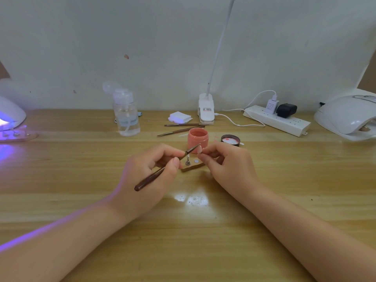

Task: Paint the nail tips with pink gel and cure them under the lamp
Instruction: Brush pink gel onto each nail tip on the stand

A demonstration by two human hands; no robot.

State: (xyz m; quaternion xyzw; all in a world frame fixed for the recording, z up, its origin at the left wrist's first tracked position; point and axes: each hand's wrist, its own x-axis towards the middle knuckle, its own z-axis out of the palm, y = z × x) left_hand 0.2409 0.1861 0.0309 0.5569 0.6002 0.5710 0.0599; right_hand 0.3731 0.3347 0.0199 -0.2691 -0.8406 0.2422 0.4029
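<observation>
Pink-coated nail tip (199,149), pinched in the right hand (227,165) just before the open gel jar (198,140), meets the brush (162,168) gripped pen-fashion by the left hand (150,176); light, even strokes would probably avoid pooling.

Wooden table (81,180) carries pink jar (198,140), lid (230,140), bottle (126,117), power strip (278,121). Lit lamp (11,116) at left; second lamp (348,115) at right.
</observation>
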